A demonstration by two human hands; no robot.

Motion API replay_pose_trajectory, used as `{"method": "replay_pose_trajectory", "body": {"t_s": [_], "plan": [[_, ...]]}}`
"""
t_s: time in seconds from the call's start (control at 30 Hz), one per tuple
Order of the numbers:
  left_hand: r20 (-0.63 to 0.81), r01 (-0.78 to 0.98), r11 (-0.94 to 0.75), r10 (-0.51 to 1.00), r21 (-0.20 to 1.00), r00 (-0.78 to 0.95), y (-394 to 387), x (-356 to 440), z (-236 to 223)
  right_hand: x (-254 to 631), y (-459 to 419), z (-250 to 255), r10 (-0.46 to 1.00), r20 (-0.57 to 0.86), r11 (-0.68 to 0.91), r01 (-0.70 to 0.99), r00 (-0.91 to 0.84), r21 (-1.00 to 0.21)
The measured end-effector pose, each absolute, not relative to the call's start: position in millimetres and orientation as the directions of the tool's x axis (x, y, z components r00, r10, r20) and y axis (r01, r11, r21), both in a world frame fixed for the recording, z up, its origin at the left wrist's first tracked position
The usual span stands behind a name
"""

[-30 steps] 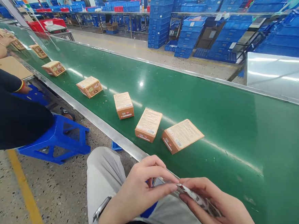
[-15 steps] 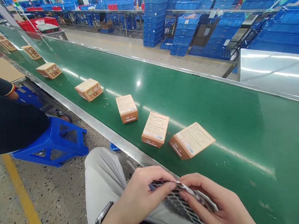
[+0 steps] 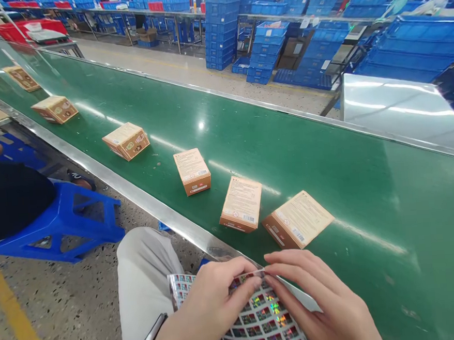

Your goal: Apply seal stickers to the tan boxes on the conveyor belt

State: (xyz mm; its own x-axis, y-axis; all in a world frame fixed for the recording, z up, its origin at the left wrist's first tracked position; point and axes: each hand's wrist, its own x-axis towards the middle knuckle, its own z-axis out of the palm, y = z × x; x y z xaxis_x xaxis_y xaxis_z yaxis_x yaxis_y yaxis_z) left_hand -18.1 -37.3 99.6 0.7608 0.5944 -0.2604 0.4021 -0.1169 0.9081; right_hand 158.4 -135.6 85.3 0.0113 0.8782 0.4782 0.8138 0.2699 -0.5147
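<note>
A sheet of shiny holographic stickers (image 3: 256, 318) is bent between my two hands over my lap. My left hand (image 3: 216, 295) pinches its upper edge between thumb and forefinger. With thumb and fingers closed at the same edge, my right hand (image 3: 317, 298) holds it just to the right. Past my hands, on a green conveyor belt (image 3: 287, 140), lie small brown and cream boxes. The nearest box (image 3: 298, 219) sits just beyond my right hand, a second box (image 3: 242, 204) to its left, and a third box (image 3: 193, 171) farther up.
More boxes (image 3: 127, 140) trail along the belt to the far left. Along its near side runs a metal rail (image 3: 168, 215). A person in dark clothing sits on a blue stool (image 3: 59, 218) at left. Stacked blue crates (image 3: 222, 25) and a metal table (image 3: 396, 98) stand beyond the belt.
The sticker sheet has tilted, so its printed face now shows. My fingertips still meet at its edge. The view has turned slightly right, and the far boxes appear farther left.
</note>
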Motion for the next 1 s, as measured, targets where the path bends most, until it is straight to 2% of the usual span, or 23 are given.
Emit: {"method": "replay_pose_trajectory", "body": {"t_s": [0.07,0.13,0.27,0.33,0.4,0.47,0.53,0.63,0.73,0.83,0.93,1.0], "plan": [[-0.309,0.433,-0.084,0.581,0.898,0.753,-37.4,-17.9,97.9,155.9,-135.4,78.9,0.852,0.524,0.266,0.853,0.01,-0.448],[-0.342,0.449,-0.054,0.57,0.892,0.747,-37.6,-17.8,95.5,151.4,-136.9,74.0,0.851,0.524,0.243,0.86,0.033,-0.449],[-0.343,0.428,-0.019,0.565,0.904,0.75,-37.4,-18.0,89.9,144.1,-147.0,73.6,0.859,0.49,0.218,0.757,0.151,-0.616],[-0.359,0.445,-0.013,0.571,0.895,0.738,-36.7,-18.5,87.8,149.9,-153.8,75.8,0.845,0.461,0.172,0.679,0.271,-0.713],[-0.389,0.483,-0.009,0.581,0.876,0.715,-35.7,-18.9,87.2,165.4,-158.9,75.9,0.778,0.421,0.03,0.641,0.466,-0.767],[-0.401,0.504,-0.02,0.579,0.864,0.71,-34.3,-18.9,88.4,187.9,-160.7,72.2,0.669,0.377,-0.179,0.631,0.64,-0.755],[-0.384,0.5,-0.066,0.556,0.864,0.737,-32.8,-18.2,90.5,211.5,-159.7,65.9,0.658,0.287,-0.344,0.617,0.696,-0.708],[-0.303,0.414,-0.148,0.474,0.898,0.827,-31.2,-17.0,88.3,239.8,-159.2,58.8,0.809,0.097,-0.338,0.595,0.579,-0.729],[-0.079,0.181,-0.272,0.347,0.945,0.934,-32.7,-16.1,70.8,262.2,-167.3,61.4,0.94,0.03,-0.196,0.61,0.34,-0.768],[0.099,0.01,-0.463,0.211,0.886,0.972,-39.1,-10.4,45.7,286.3,-180.8,73.4,0.988,-0.077,-0.146,0.625,0.136,-0.767],[0.16,-0.112,-0.604,0.026,0.789,0.987,-48.9,6.5,34.9,305.4,-189.9,87.7,0.979,-0.177,-0.205,0.586,0.105,-0.784],[0.208,-0.212,-0.664,-0.086,0.717,0.974,-54.3,22.7,38.9,308.0,-192.0,93.8,0.967,-0.129,-0.226,0.506,0.22,-0.833]]}}
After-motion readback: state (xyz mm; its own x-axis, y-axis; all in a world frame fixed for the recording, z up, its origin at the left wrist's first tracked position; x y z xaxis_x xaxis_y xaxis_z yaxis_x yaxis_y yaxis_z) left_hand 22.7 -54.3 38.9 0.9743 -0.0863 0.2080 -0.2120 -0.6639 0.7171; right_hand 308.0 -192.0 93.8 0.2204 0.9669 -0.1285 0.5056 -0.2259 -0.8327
